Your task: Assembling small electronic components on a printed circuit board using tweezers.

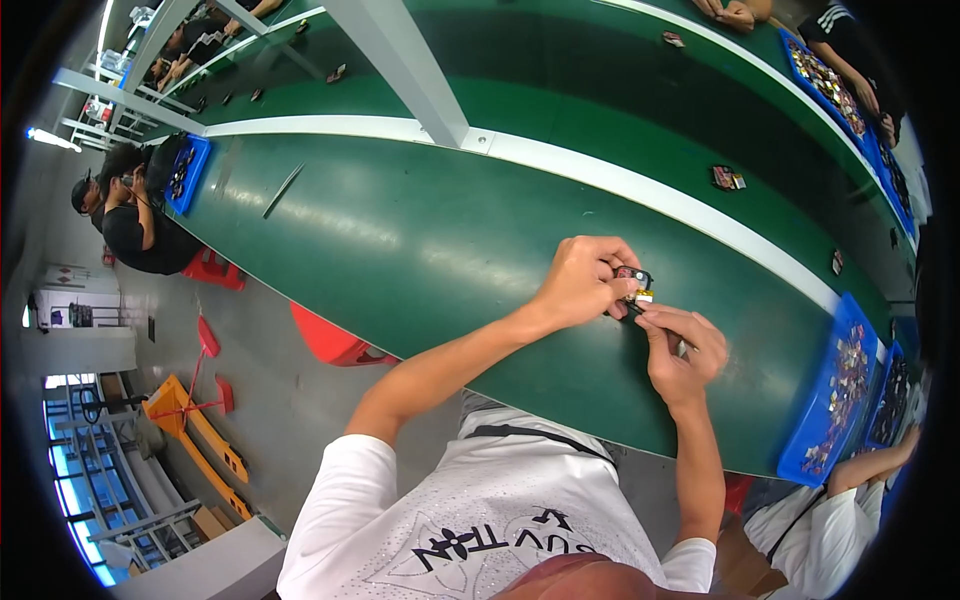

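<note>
Over the green workbench (450,240), my left hand (585,285) is closed around a small black plastic casing (630,273). A small silver-and-yellow part (642,297), like a little battery pouch, shows at the casing's lower side, under the left thumb. My right hand (688,350) is closed in a pinch just below it, thumb and forefinger together at a small dark piece. Whether that piece belongs to the casing cannot be seen.
A blue tray (825,400) of small parts stands at the bench's right end, another blue tray (187,175) at its far left. Thin tweezers (284,190) lie on the left part. Small assemblies (728,178) sit on the green belt beyond the white rail (640,185). A co-worker's arm (875,462) is at right.
</note>
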### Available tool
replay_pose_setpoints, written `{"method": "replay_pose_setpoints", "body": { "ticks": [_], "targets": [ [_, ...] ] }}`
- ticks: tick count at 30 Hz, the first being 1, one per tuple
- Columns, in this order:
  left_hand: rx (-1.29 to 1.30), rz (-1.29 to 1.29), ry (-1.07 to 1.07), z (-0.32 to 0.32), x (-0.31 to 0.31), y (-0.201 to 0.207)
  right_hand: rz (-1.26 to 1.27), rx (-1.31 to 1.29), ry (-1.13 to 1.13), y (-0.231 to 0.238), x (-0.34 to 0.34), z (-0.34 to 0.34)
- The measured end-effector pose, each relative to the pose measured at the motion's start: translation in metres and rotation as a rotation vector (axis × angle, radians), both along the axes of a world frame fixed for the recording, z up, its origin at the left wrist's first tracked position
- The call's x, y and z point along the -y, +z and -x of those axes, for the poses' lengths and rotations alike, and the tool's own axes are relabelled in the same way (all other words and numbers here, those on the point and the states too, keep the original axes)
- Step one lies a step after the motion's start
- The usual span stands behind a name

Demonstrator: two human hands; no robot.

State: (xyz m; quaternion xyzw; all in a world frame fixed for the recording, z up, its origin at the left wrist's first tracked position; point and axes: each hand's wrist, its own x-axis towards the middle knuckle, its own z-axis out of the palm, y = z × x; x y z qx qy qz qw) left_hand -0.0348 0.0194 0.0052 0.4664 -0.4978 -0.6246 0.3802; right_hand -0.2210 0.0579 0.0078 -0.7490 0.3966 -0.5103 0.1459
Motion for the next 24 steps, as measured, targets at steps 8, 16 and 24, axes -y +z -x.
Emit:
{"method": "replay_pose_setpoints", "body": {
  "ticks": [8, 16, 24],
  "targets": [
    [0.05, -0.045, -0.025, 0.002, 0.007, -0.002, 0.002, 0.02, -0.017, -0.004, 0.004, 0.002],
    [0.295, 0.266, 0.261, -0.01, 0.121, 0.014, 0.015, 0.184, -0.138, 0.0, 0.006, 0.022],
    [1.451, 0.839, 0.452, -0.019, 0.182, 0.011, 0.062, 0.15, -0.161, -0.004, 0.011, 0.03]
  ]
}}
